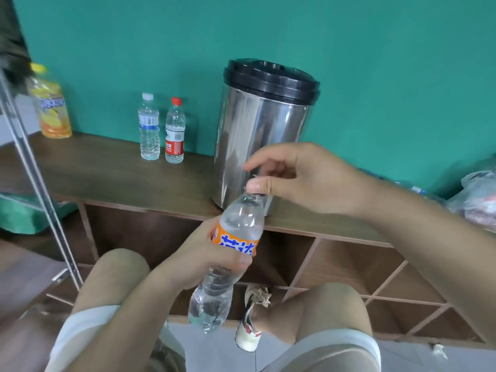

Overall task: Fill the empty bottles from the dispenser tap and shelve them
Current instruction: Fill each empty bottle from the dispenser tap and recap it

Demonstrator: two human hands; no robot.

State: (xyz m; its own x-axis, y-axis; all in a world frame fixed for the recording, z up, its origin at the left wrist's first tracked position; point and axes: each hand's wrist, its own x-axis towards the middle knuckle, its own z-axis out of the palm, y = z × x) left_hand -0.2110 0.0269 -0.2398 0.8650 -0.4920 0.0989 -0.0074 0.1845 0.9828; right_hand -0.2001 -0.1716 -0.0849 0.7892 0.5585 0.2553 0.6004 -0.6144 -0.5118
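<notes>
My left hand [204, 260] grips a clear plastic bottle with an orange label [230, 242], tilted with its mouth up under the base of the steel dispenser [257, 140]. My right hand [292, 178] hovers over the bottle's mouth, thumb and fingers curled at the tap area; the tap itself is hidden behind the hand. The dispenser has a black lid and stands on the wooden shelf top [120, 178]. Two capped water bottles, one with a white cap [149, 127] and one with a red cap [175, 131], stand left of the dispenser.
A yellow juice bottle [52, 103] stands at the far left of the shelf top. A metal rack leg [40, 183] slants down on the left. Open wooden cubbies [349, 267] lie below. Plastic bags [477, 194] sit at the right. My knees are in front.
</notes>
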